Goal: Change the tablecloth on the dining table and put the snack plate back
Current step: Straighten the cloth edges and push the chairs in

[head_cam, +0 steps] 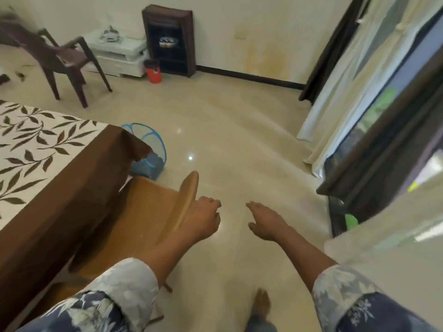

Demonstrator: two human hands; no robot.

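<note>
The leaf-print tablecloth (36, 149) already covers the dining table (72, 188), its brown border hanging over the near edge and corner; I see no snack plate. My left hand (203, 219) rests loosely curled on the wooden chair's (153, 212) back, my right hand (266, 221) open and empty over the floor. I'd judge fetching the plate comes next, and I should set it well in from the edge.

Soft daylight from right window (374, 111), floor (239, 130) glare, blurred edges
</note>
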